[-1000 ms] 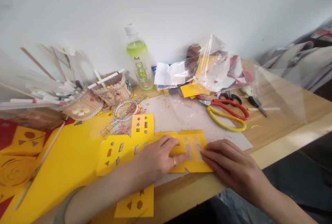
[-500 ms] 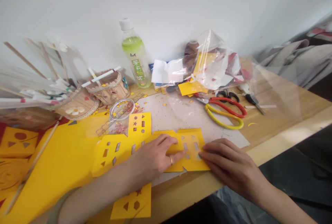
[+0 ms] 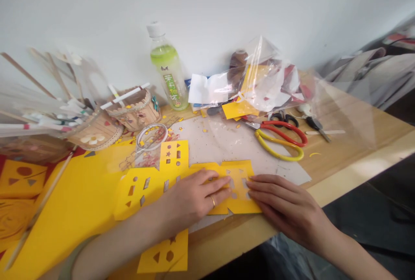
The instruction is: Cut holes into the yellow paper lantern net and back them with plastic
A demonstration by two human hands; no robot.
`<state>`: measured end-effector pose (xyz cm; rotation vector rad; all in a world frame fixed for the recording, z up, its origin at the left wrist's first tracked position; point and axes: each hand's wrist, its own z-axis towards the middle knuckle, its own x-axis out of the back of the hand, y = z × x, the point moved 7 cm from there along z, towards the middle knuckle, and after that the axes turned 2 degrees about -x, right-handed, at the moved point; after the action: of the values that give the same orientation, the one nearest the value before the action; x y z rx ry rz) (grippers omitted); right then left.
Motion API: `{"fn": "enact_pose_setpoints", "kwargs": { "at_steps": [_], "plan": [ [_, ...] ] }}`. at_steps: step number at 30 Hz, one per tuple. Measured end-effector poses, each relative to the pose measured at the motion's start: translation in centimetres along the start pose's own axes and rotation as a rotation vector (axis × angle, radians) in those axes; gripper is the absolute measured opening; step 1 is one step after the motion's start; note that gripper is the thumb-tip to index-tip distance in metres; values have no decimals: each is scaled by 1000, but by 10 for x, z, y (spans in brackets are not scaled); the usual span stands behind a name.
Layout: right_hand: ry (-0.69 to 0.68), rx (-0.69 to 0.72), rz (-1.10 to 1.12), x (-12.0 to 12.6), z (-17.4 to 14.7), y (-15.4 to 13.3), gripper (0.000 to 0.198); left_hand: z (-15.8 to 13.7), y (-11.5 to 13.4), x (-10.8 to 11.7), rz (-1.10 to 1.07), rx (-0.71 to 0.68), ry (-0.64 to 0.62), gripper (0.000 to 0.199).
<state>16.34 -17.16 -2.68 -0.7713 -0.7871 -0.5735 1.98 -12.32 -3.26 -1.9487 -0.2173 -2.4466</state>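
A yellow card cut-out [image 3: 177, 159], shaped like an unfolded box, lies across the table with small holes in its panels: stars, circles, triangles and slanted bars. My left hand [image 3: 194, 195] rests palm down on its middle, fingers stretched to the right and lying flat on the card. At the card's right panel, my right hand [image 3: 288, 202] has its fingers together over the edge, with the thumb hidden. Between the two sets of fingertips, a pale translucent patch [image 3: 238, 182] covers the holes of that panel.
Behind stand a green drink bottle [image 3: 169, 78], two wooden pen pots [image 3: 138, 111] and a clear plastic bag [image 3: 269, 85] of scraps. Red-and-yellow-handled scissors [image 3: 282, 139] lie right of the grey sheet [image 3: 210, 137]. A tape ring [image 3: 152, 137] and larger yellow sheet [image 3: 81, 197] are left.
The fingers of my left hand have straightened and lie flatter on the card. My right fingertips have slid slightly left over the card's edge. The card stays in place.
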Motion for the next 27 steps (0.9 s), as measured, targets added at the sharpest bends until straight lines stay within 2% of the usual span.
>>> {"fn": "enact_pose_setpoints", "kwargs": {
  "at_steps": [8, 14, 18, 23, 27],
  "plan": [
    [-29, 31, -125, -1, 2, 1, 21, 1, -2, 1, 57, -4, 21, 32],
    [-90, 76, -138, -7, 18, 14, 24, 0, -17, 3, 46, 78, 9, 34],
    [-88, 84, -122, -4, 32, 15, 18, -1, -23, 3, 17, 99, -17, 34],
    [-213, 75, -148, -6, 48, 9, 18, -1, -25, 4, 1, 96, 16, 36],
    [-262, 189, -166, -7, 54, 0, 26, -1, -25, 5, 5, 92, 49, 39]
  ]
}}
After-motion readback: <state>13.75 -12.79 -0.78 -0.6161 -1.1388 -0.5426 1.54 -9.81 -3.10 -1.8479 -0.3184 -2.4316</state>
